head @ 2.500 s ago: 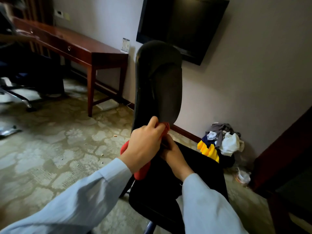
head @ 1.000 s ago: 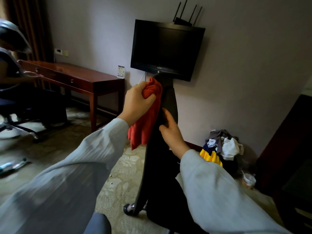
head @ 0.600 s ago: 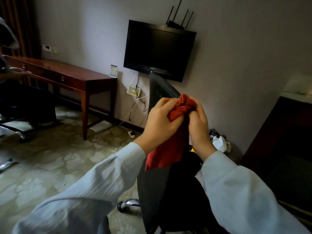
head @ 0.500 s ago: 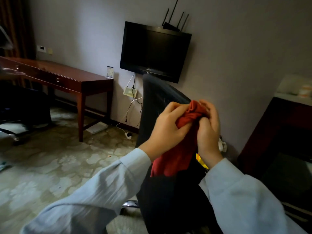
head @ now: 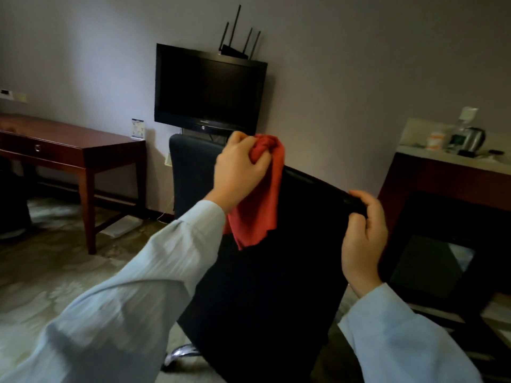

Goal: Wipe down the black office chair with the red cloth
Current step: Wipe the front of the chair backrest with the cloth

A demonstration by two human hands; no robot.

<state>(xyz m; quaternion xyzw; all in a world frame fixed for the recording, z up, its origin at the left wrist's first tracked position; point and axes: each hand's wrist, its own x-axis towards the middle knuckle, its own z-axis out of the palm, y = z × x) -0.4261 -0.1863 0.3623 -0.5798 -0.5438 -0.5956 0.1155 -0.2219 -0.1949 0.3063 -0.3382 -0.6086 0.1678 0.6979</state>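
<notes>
Room: we stand in a dim room with a grey wall [head: 359, 78], a dark television [head: 208, 87] mounted on it with a router [head: 237, 49] perched on top, and a patterned carpet [head: 55, 266] underfoot.
Left hand: our left hand [head: 239, 170] is curled into a fist around the bunched top of the red cloth [head: 262, 200], held up at the top edge of the chair's back.
Red cloth: the rest of it hangs loose below the fist, draped against the near face of the backrest.
Right hand: our right hand [head: 362, 233] is closed over the upper right edge of the backrest, fingers wrapped over the rim and thumb on our side, steadying it.
Black office chair: the black office chair [head: 276, 286] stands directly before us between both arms, its back facing us; a bit of chrome base [head: 181, 352] shows low down. The seat is hidden.
Further out: a wooden desk [head: 83, 150] stands to the left by the wall, and a counter [head: 453, 158] with a kettle [head: 474, 138] to the right.
Step in hand: we judge we are working the top of the backrest, with the cloth gathered instead of flat.
Next move: it likely calls for pressing the cloth flat on the rim and drawing it along toward the right hand, which must hold the swivelling chair firm.
</notes>
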